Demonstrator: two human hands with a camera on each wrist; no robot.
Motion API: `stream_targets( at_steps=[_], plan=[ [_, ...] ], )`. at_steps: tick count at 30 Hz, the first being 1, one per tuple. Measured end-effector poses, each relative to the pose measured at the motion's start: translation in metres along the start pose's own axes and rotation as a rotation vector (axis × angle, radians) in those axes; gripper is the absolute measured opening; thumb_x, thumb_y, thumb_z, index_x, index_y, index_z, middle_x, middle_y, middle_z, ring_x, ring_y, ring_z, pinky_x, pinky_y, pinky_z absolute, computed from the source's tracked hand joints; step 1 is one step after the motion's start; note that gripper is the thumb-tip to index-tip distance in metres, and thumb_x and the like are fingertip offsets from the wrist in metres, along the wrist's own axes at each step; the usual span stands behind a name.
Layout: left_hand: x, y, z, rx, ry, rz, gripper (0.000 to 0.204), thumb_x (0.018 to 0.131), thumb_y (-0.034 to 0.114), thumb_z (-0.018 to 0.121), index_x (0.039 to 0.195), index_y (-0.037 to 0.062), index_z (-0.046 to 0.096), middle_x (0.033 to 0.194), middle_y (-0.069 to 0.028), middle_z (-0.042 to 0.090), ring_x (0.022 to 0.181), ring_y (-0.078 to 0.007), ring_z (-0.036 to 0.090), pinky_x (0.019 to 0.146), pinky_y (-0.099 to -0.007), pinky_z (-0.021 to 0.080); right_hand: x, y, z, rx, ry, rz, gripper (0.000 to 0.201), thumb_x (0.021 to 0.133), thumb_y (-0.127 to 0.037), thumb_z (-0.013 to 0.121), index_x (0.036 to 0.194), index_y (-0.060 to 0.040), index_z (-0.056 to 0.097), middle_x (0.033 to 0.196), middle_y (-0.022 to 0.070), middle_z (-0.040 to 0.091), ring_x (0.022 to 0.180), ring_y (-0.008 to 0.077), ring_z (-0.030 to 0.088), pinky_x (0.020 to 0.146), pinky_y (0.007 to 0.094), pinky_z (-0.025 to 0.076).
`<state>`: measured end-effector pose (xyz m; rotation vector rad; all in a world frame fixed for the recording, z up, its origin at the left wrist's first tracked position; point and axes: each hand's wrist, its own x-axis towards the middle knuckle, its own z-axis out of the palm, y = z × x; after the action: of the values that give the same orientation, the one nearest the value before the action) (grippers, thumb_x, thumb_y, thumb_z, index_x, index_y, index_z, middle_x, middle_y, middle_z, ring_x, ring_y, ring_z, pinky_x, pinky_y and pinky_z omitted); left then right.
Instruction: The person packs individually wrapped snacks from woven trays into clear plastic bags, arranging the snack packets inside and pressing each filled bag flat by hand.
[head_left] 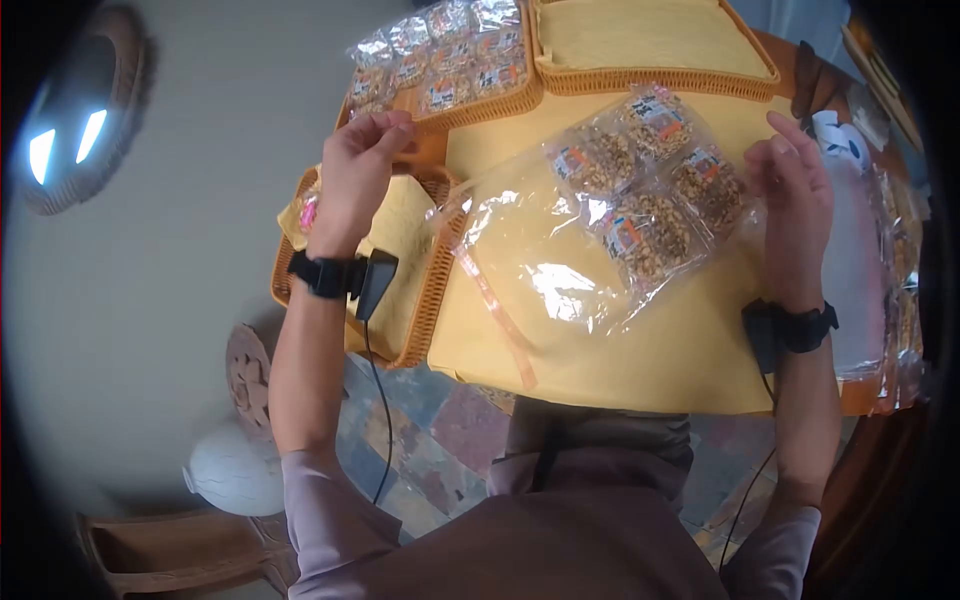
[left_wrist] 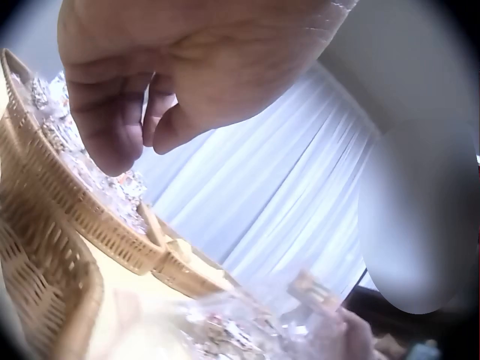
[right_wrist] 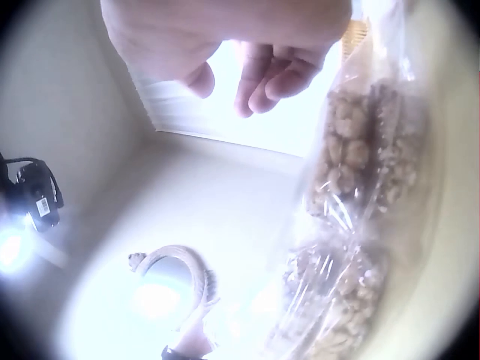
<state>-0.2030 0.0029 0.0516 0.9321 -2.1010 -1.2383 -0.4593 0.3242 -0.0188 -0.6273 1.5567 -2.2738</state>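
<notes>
A clear plastic bag (head_left: 560,290) lies on the yellow cloth, holding several labelled round nut clusters (head_left: 655,235) in their own wrappers. Beside its left end, a peach-coloured strip (head_left: 495,315) trails toward the table's front edge. My left hand (head_left: 358,165) is raised near the left basket, its fingers loosely bent and nothing showing between thumb and fingertips (left_wrist: 116,161). Just past the bag's right edge hovers my right hand (head_left: 800,195), fingers relaxed and slightly curved. In the right wrist view, the bag's nut clusters (right_wrist: 349,142) stand close beside that hand, whose fingers are apart from them.
Wrapped nut clusters (head_left: 450,70) fill a wicker basket at the back left. A cloth-lined basket (head_left: 655,80) adjoins it. Another lined basket (head_left: 440,265) stands at the left, with a pink-marked packet inside. More clear packaging (head_left: 855,270) lies along the table's right side.
</notes>
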Motion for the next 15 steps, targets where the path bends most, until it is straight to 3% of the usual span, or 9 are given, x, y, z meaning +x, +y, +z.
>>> stream_targets(
  at_steps=[3,4,6,8,11,13,15],
  plan=[
    [0.044,-0.007,0.001,0.188,-0.053,0.056,0.025,0.098,0.014,0.066,0.115,-0.0042,0.069,0.097,-0.0061,0.071,0.084,-0.0146,0.068,0.076,-0.0283,0.056,0.007,0.008,-0.009,-0.055,0.138,-0.029,0.029,0.103,-0.017,0.061,0.125,0.0013,0.064,0.092,0.0018,0.064,0.082,0.0077,0.056,0.077,0.0225,0.044],
    [0.056,-0.007,0.002,0.196,-0.059,0.059,0.025,0.098,0.014,0.066,0.115,-0.0042,0.069,0.097,-0.0061,0.071,0.084,-0.0146,0.068,0.076,-0.0283,0.056,0.011,0.016,-0.019,-0.028,0.142,0.016,0.028,0.102,-0.017,0.061,0.123,0.0006,0.065,0.09,0.0002,0.061,0.082,0.0071,0.054,0.077,0.0221,0.043],
    [0.077,-0.006,0.004,0.474,-0.037,0.107,0.029,0.096,0.016,0.068,0.115,-0.0055,0.069,0.094,-0.0058,0.071,0.082,-0.0133,0.066,0.074,-0.0281,0.054,0.017,0.024,-0.028,0.005,0.152,0.055,0.026,0.102,-0.018,0.062,0.121,-0.0001,0.066,0.087,-0.0013,0.058,0.082,0.0065,0.052,0.077,0.0217,0.042],
    [0.094,-0.005,0.004,0.548,-0.035,0.155,0.032,0.094,0.016,0.068,0.116,-0.0073,0.068,0.092,-0.0059,0.07,0.079,-0.012,0.064,0.073,-0.0278,0.053,0.018,0.029,-0.028,0.182,0.183,0.219,0.025,0.103,-0.019,0.061,0.119,-0.0003,0.066,0.087,-0.0036,0.054,0.083,0.0061,0.05,0.079,0.0218,0.041],
    [0.116,-0.015,-0.007,0.76,-0.056,0.16,0.04,0.093,0.023,0.07,0.119,-0.0083,0.067,0.093,-0.0105,0.072,0.082,-0.0168,0.067,0.076,-0.0311,0.054,0.014,0.02,-0.024,0.098,0.171,0.218,0.026,0.103,-0.02,0.06,0.119,-0.0011,0.066,0.092,-0.0041,0.055,0.086,0.006,0.05,0.08,0.0214,0.04],
    [0.132,-0.034,-0.024,0.986,0.049,0.182,0.055,0.09,0.036,0.073,0.122,-0.0077,0.066,0.1,-0.0186,0.074,0.092,-0.0269,0.071,0.084,-0.0379,0.055,0.01,0.02,-0.021,0.115,0.188,0.213,0.026,0.103,-0.021,0.06,0.119,-0.0016,0.066,0.093,-0.0042,0.055,0.087,0.006,0.05,0.081,0.0213,0.039],
    [0.147,-0.052,-0.046,1.109,0.04,0.126,0.062,0.088,0.042,0.074,0.123,-0.0086,0.066,0.105,-0.0223,0.073,0.099,-0.031,0.07,0.088,-0.0404,0.055,0.013,0.023,-0.022,0.136,0.197,0.203,0.026,0.103,-0.021,0.06,0.119,-0.0021,0.066,0.094,-0.0044,0.056,0.088,0.0059,0.05,0.081,0.0212,0.039]
  ],
)
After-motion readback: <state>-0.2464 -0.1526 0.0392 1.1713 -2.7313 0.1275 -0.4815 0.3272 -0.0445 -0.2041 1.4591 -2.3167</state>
